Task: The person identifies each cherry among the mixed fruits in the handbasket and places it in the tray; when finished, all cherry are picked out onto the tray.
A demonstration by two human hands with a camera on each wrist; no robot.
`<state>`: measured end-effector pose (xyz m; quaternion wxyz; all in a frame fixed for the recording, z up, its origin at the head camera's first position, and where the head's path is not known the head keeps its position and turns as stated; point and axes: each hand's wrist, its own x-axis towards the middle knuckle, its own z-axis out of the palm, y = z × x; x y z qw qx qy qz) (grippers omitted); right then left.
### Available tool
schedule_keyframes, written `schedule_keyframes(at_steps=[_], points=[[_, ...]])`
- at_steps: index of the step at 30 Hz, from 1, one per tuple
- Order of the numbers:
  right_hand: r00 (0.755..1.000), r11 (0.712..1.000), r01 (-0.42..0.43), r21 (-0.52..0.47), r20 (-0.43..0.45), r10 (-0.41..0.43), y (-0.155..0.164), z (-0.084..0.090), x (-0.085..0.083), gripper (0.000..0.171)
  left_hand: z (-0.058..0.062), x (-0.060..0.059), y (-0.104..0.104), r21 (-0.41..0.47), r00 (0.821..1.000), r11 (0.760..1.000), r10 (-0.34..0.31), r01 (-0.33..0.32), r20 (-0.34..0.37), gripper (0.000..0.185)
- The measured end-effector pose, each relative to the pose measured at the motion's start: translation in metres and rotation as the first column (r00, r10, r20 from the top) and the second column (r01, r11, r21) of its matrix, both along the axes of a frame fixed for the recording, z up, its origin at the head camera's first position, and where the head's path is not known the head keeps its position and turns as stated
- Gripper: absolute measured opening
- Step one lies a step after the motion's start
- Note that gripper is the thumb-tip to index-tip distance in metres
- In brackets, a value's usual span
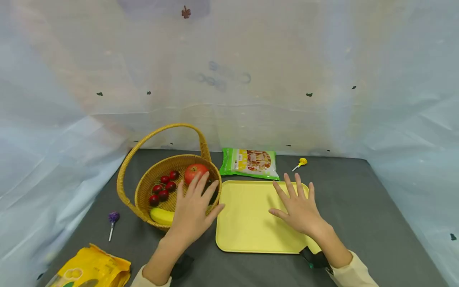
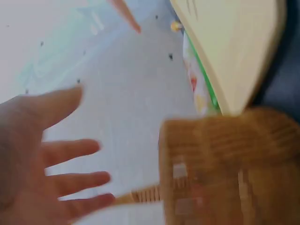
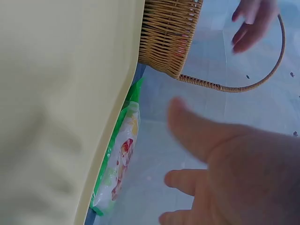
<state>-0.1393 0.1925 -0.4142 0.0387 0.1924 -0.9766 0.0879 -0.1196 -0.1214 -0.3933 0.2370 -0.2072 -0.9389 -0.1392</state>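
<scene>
My left hand (image 1: pixel 193 211) hovers over the right front part of a wicker basket (image 1: pixel 141 191), its fingers spread and holding nothing. In the basket lie a red apple-like fruit (image 1: pixel 194 172), several dark red cherries (image 1: pixel 163 195) and a yellow banana (image 1: pixel 161 216), partly hidden by the hand. Above the right part of a pale yellow tray (image 1: pixel 244 215) my right hand (image 1: pixel 299 211) is spread, also holding nothing. The left wrist view shows the left hand (image 2: pixel 51 154) apart from the basket wall. In the right wrist view the right hand (image 3: pixel 225 164) is raised over the tray.
A green and white food packet (image 1: pixel 252 162) lies behind the tray, with a yellow lollipop (image 1: pixel 302 162) to its right. Left of the basket are a purple lollipop (image 1: pixel 113 217) and a yellow bag (image 1: pixel 95 267). Pale sheeting (image 1: pixel 251 79) surrounds the dark table.
</scene>
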Motion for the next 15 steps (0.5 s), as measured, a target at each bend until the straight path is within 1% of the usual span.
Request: schedule_keyframes(at_steps=[1, 2, 3, 4, 5, 6, 8, 9, 10, 11, 12, 13, 14, 15], points=[[1.000, 1.000, -0.006, -0.002, 0.012, 0.006, 0.000, 0.001, 0.000, 0.078, 0.003, 0.003, -0.005, 0.079, 0.998, 0.997, 0.006, 0.000, -0.068, 0.053], [1.000, 1.000, -0.012, 0.000, 0.019, 0.012, 0.000, 0.002, -0.001, 0.077, 0.005, 0.006, -0.010, 0.166, 0.989, 0.986, 0.019, 0.006, -0.144, 0.044], [0.999, 1.000, -0.017, 0.000, 0.029, 0.017, -0.001, 0.003, -0.002, 0.075, 0.007, 0.010, -0.015, 0.262, 0.974, 0.965, 0.036, 0.025, -0.226, 0.036], [0.999, 1.000, -0.024, -0.001, 0.038, 0.024, -0.002, 0.003, -0.003, 0.074, 0.010, 0.014, -0.020, 0.357, 0.951, 0.933, 0.066, 0.048, -0.301, 0.031], [0.998, 0.999, -0.032, -0.005, 0.051, 0.033, -0.003, 0.004, -0.005, 0.073, 0.011, 0.019, -0.024, 0.443, 0.921, 0.893, 0.109, 0.074, -0.373, 0.029], [0.997, 0.999, -0.040, -0.012, 0.069, 0.041, -0.004, 0.004, -0.006, 0.072, 0.011, 0.024, -0.029, 0.521, 0.887, 0.848, 0.165, 0.095, -0.432, 0.030], [0.992, 0.998, -0.057, -0.028, 0.110, 0.059, -0.006, 0.005, -0.011, 0.070, 0.010, 0.033, -0.038, 0.643, 0.820, 0.756, 0.287, 0.124, -0.495, 0.036], [0.988, 0.997, -0.068, -0.040, 0.133, 0.073, -0.008, 0.006, -0.014, 0.069, 0.007, 0.038, -0.042, 0.692, 0.798, 0.712, 0.346, 0.120, -0.494, 0.039], [0.984, 0.995, -0.083, -0.051, 0.154, 0.090, -0.010, 0.008, -0.018, 0.068, 0.004, 0.043, -0.047, 0.737, 0.791, 0.669, 0.399, 0.095, -0.464, 0.044], [0.978, 0.993, -0.099, -0.066, 0.176, 0.110, -0.011, 0.009, -0.022, 0.067, 0.001, 0.047, -0.052, 0.776, 0.797, 0.628, 0.441, 0.055, -0.413, 0.049], [0.971, 0.990, -0.117, -0.085, 0.197, 0.132, -0.014, 0.012, -0.027, 0.067, -0.003, 0.050, -0.058, 0.805, 0.816, 0.593, 0.468, -0.005, -0.340, 0.056], [0.963, 0.984, -0.141, -0.107, 0.214, 0.162, -0.016, 0.015, -0.031, 0.066, -0.007, 0.052, -0.063, 0.823, 0.843, 0.563, 0.475, -0.072, -0.251, 0.066], [0.953, 0.977, -0.166, -0.136, 0.232, 0.194, -0.020, 0.018, -0.037, 0.065, -0.011, 0.053, -0.068, 0.828, 0.869, 0.541, 0.472, -0.149, -0.152, 0.076], [0.941, 0.968, -0.188, -0.169, 0.250, 0.227, -0.024, 0.023, -0.042, 0.064, -0.014, 0.054, -0.073, 0.814, 0.886, 0.533, 0.461, -0.231, -0.050, 0.086]])
